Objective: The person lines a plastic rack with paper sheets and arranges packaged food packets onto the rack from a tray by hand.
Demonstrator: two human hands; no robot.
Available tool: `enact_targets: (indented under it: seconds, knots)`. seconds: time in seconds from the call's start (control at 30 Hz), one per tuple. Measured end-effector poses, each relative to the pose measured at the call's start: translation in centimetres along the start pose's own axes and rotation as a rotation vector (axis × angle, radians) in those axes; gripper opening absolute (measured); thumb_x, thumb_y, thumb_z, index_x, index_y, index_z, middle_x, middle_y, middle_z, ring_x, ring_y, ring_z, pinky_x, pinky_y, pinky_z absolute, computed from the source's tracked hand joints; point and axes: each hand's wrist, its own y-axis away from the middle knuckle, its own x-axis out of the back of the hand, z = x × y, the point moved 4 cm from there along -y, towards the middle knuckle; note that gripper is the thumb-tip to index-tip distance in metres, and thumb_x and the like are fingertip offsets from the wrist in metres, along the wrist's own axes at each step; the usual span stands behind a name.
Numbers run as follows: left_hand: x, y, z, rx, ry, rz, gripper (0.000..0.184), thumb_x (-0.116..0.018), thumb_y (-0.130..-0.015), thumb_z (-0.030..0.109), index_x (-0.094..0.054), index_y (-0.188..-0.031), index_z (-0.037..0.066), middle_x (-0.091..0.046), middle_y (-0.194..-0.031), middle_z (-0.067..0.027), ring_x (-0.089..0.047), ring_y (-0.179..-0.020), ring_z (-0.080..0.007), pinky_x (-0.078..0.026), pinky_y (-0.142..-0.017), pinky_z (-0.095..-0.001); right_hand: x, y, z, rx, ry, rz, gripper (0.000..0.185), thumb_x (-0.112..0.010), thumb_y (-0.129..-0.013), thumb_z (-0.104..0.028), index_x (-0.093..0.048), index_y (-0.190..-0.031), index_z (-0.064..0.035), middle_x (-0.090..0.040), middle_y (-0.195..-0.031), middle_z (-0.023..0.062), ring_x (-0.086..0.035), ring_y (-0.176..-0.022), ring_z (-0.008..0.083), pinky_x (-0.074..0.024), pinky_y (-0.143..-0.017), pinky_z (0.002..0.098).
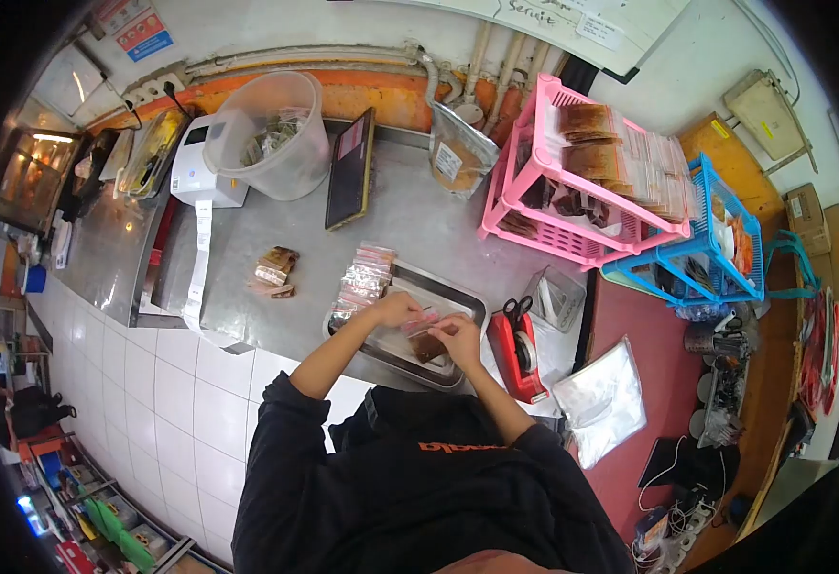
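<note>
Over a metal tray (479, 308), both hands meet at a small clear bag (423, 328) with a pinkish top edge and brown contents. My left hand (398, 310) pinches its upper left edge, fingers closed. My right hand (457, 337) holds its right side between thumb and fingers. Under it in the tray lies brown material (428, 348), partly hidden by the hands. A row of filled small bags (366, 277) overlaps the tray's left side. Farther left on the steel counter sits a little pile of brown packets (275, 268).
Right of the tray are a red tape dispenser (516, 356), black-handled scissors (518, 308) and clear plastic bags (603, 402). Behind stand a pink rack (544, 225), blue basket (687, 263), foil pouch (460, 153), tablet (350, 172), plastic bucket (295, 158) and label printer (204, 172).
</note>
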Motion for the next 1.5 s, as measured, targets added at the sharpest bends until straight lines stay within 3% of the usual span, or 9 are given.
enact_targets:
  seconds: [0.13, 0.37, 0.53, 0.73, 0.97, 1.17, 1.23, 1.37, 1.5]
  knots:
    - [0.1, 0.2, 0.3, 0.013, -0.031, 0.053, 0.028, -0.056, -0.079, 0.032, -0.065, -0.080, 0.006, -0.060, -0.072, -0.0184, -0.060, -0.065, -0.0318, -0.045, -0.062, -0.0386, -0.1, 1.2, 2.4, -0.280, -0.134, -0.030, 0.015, -0.077, -0.068, -0.013, -0.068, -0.076, -0.0043, -0.065, -0.076, 0.0039, -0.060, -0.068, 0.0125, -0.0482, -0.061, 0.0248]
    - [0.2, 0.4, 2.5, 0.070, -0.097, 0.062, 0.033, -0.053, -0.082, 0.036, -0.063, -0.075, 0.005, -0.060, -0.069, -0.0166, -0.059, -0.066, -0.0329, -0.045, -0.063, -0.0418, 0.7, 2.3, 3.0, -0.307, -0.307, -0.116, 0.014, -0.075, -0.071, -0.007, -0.063, -0.077, -0.0015, -0.066, -0.075, 0.0059, -0.062, -0.068, 0.0112, -0.0497, -0.063, 0.0237]
    - [1.2, 0.8, 4.8, 0.061, -0.206, 0.005, 0.038, -0.051, -0.086, 0.038, -0.059, -0.070, 0.004, -0.060, -0.064, -0.0135, -0.061, -0.060, -0.0284, -0.046, -0.059, -0.0392, 0.1, 1.6, 0.9, -0.360, -0.463, -0.485, 0.015, -0.072, -0.068, 0.003, -0.059, -0.074, -0.0014, -0.065, -0.075, 0.0065, -0.061, -0.066, 0.0112, -0.0501, -0.064, 0.0237]
    - [1.1, 1.1, 5.2, 0.150, 0.006, -0.087, 0.030, -0.053, -0.087, 0.033, -0.060, -0.076, 0.006, -0.059, -0.057, -0.0089, -0.058, -0.042, -0.0169, -0.047, -0.048, -0.0328, -1.2, -0.9, 1.7, -0.311, -0.391, -0.061, 0.018, -0.070, -0.067, 0.006, -0.058, -0.078, -0.0009, -0.066, -0.077, 0.0083, -0.062, -0.071, 0.0123, -0.0507, -0.066, 0.0241]
    - [-1.1, 1.5, 4.7, 0.049, -0.327, 0.059, 0.023, -0.057, -0.083, 0.027, -0.062, -0.081, 0.004, -0.063, -0.073, -0.0148, -0.062, -0.071, -0.0328, -0.049, -0.067, -0.0420, -1.4, 0.0, 1.2, -0.307, -0.455, 0.062, 0.028, -0.072, -0.066, 0.004, -0.056, -0.088, -0.0020, -0.065, -0.078, 0.0069, -0.062, -0.068, 0.0119, -0.0500, -0.064, 0.0243]
    - [-1.8, 1.6, 5.5, 0.105, -0.466, 0.103, 0.021, -0.065, -0.072, 0.022, -0.062, -0.081, 0.003, -0.061, -0.088, -0.0165, -0.060, -0.079, -0.0344, -0.049, -0.072, -0.0428, 2.0, -0.4, -3.7, 0.052, 0.063, 0.102, 0.030, -0.073, -0.066, -0.001, -0.059, -0.092, -0.0030, -0.061, -0.084, 0.0074, -0.060, -0.067, 0.0152, -0.0490, -0.060, 0.0274]
    - [-0.6, 1.6, 7.9, 0.102, -0.507, 0.080, 0.020, -0.064, -0.072, 0.021, -0.062, -0.080, 0.003, -0.061, -0.088, -0.0160, -0.061, -0.079, -0.0336, -0.049, -0.071, -0.0419, 2.1, -0.5, -5.1, 0.221, 0.204, -0.331, 0.018, -0.071, -0.068, -0.011, -0.061, -0.080, -0.0031, -0.059, -0.077, 0.0098, -0.059, -0.076, 0.0280, -0.0499, -0.065, 0.0342]
    - [5.4, 1.8, 17.2, -0.063, -0.528, 0.070, 0.014, -0.063, -0.073, 0.020, -0.061, -0.077, 0.007, -0.059, -0.086, -0.0118, -0.060, -0.079, -0.0315, -0.049, -0.068, -0.0395, 6.6, -1.5, -12.5, 0.509, 0.438, -0.209, 0.015, -0.065, -0.073, -0.017, -0.061, -0.074, -0.0029, -0.057, -0.074, 0.0115, -0.055, -0.068, 0.0325, -0.0471, -0.063, 0.0404]
    - [12.5, 1.0, 25.9, -0.300, -0.417, 0.354, 0.015, -0.065, -0.074, 0.019, -0.059, -0.084, 0.009, -0.056, -0.089, -0.0086, -0.058, -0.085, -0.0281, -0.047, -0.069, -0.0360, 13.7, -4.2, -21.2, 0.384, 0.439, -0.090, 0.013, -0.062, -0.074, -0.012, -0.057, -0.079, -0.0015, -0.055, -0.072, 0.0170, -0.055, -0.066, 0.0362, -0.0441, -0.061, 0.0442]
